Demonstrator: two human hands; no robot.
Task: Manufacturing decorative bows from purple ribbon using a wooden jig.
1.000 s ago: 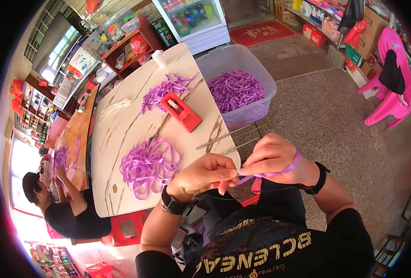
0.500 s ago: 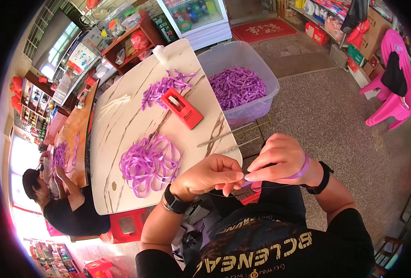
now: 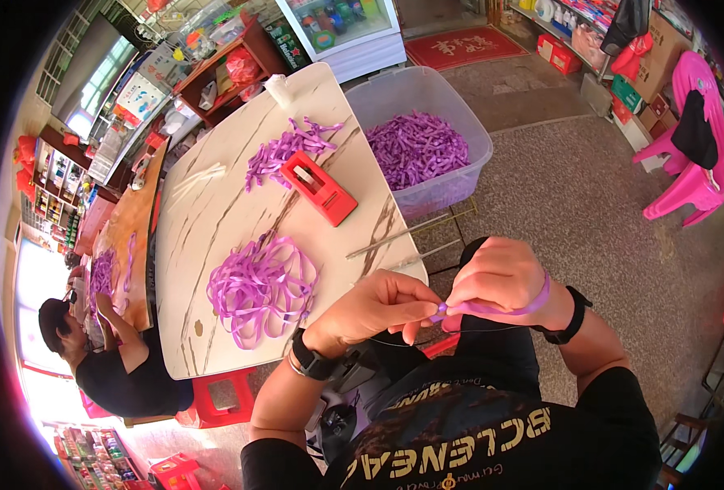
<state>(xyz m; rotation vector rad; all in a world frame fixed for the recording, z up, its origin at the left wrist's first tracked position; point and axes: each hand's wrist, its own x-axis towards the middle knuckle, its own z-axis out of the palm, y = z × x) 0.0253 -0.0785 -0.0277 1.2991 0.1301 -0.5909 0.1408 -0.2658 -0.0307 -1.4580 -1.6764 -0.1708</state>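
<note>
A purple ribbon (image 3: pixel 529 305) stretches between my two hands, just off the near right edge of the marble-look table (image 3: pixel 207 269). My left hand (image 3: pixel 378 309) pinches its end between thumb and fingertip. My right hand (image 3: pixel 497 276) grips it close to that spot, and the band runs back across the palm side toward the wrist. A small purple fold shows between the fingertips; its exact form is too small to tell. Below the hands curves a thin, pale line. Left of them lies a loose heap of purple ribbon (image 3: pixel 257 294) on the table.
On the table are a red holder (image 3: pixel 319 189), short purple ribbon pieces (image 3: pixel 276 155), white sticks (image 3: pixel 198 178) and thin metal rods (image 3: pixel 378 243). A clear tub (image 3: pixel 444 192) of purple pieces stands beyond. At left, a person (image 3: pixel 125 359) sits at another table. A pink chair (image 3: pixel 685 192) stands right.
My hands have shifted slightly right, the fingertips have parted a little, and the right hand has turned more knuckles-up. The purple fold between them shows more clearly.
</note>
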